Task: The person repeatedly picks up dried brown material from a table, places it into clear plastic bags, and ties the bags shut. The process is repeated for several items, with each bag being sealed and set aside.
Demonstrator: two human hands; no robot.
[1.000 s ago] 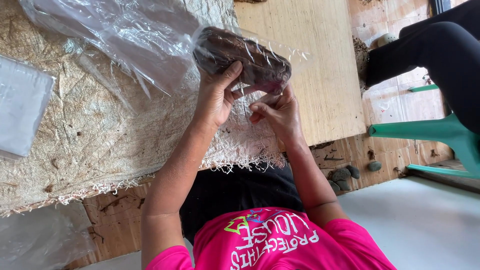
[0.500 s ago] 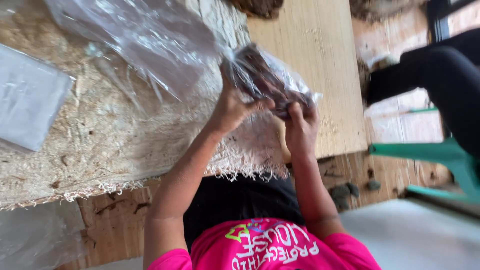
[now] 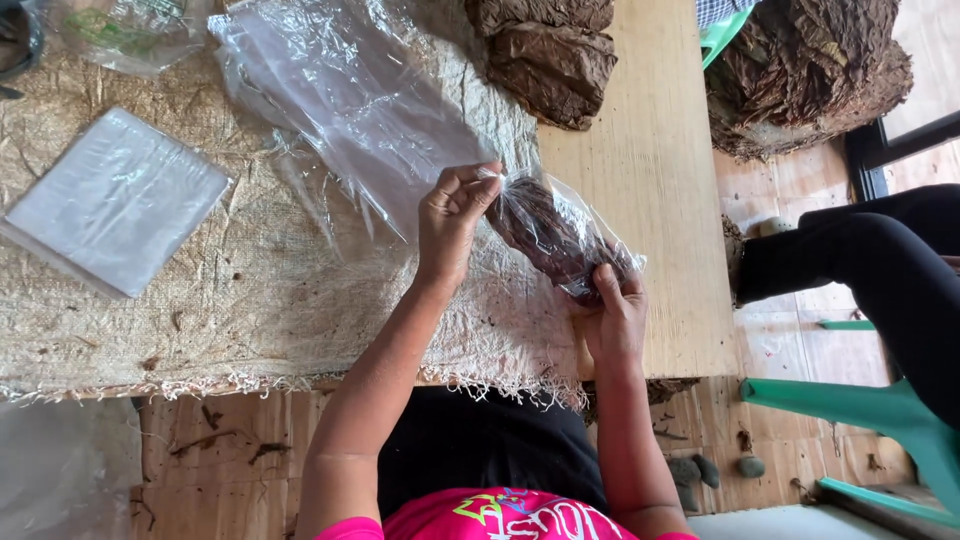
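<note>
The bundle of dark leaves (image 3: 555, 240) now sits inside a clear plastic bag (image 3: 590, 225), held just above the counter (image 3: 650, 200) rather than bare as before. The left hand (image 3: 450, 220) has its grip pinched on the bag's mouth; the right hand (image 3: 612, 318) is clamped on the bag's lower end

Wooden table (image 3: 655, 200); burlap mat (image 3: 200, 320) over left part; brown leaf bundles (image 3: 550, 50) at far edge.
</note>
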